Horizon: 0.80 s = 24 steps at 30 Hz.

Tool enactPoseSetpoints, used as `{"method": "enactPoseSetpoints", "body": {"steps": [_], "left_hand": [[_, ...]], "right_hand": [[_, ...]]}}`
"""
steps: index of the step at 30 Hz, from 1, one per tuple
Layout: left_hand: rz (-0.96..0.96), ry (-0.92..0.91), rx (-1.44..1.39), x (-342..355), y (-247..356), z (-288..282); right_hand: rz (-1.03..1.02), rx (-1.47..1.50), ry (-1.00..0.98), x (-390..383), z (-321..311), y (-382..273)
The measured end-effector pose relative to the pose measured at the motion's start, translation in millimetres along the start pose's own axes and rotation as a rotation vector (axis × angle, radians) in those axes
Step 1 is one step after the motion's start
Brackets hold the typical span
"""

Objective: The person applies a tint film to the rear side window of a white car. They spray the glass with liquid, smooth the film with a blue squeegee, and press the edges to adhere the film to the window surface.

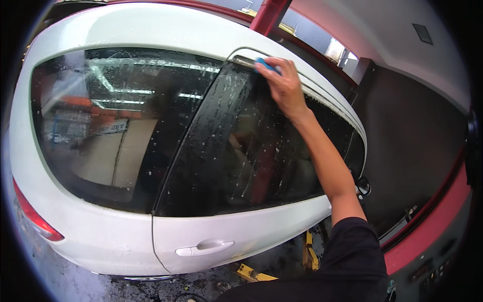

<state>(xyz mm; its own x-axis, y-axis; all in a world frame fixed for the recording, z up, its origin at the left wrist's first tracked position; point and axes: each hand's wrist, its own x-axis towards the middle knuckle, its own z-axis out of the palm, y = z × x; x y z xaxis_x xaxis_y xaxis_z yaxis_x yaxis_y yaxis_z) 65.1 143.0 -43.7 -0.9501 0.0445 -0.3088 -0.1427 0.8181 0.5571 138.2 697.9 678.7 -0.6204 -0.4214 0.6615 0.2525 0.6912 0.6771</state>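
Blue sponge point(262, 64) pressed by outstretched right hand point(284, 85) against window point(241, 146) top edge.

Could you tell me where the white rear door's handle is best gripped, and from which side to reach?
Grip the door handle along its long bar, fingers probably coming from below into the recess behind it. It lies level, low on the white door, with nothing in front of it.
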Motion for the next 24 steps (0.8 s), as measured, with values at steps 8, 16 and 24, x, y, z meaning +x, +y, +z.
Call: {"method": "enactPoseSetpoints", "body": {"steps": [8, 16, 24], "left_hand": [[0.103, -0.163, 0.025, 7, -26, -11], [0.105, -0.123, 0.009, -2, -28, -5], [0.019, -0.104, 0.081, 0, -43, 25]], "right_hand": [[0.035, -0.096, -0.097, -12, -13, 5], [0.233, 0.081, -0.261, 12, -24, -3], [0.179, 0.317, -0.029, 34, -2, 0]]}}
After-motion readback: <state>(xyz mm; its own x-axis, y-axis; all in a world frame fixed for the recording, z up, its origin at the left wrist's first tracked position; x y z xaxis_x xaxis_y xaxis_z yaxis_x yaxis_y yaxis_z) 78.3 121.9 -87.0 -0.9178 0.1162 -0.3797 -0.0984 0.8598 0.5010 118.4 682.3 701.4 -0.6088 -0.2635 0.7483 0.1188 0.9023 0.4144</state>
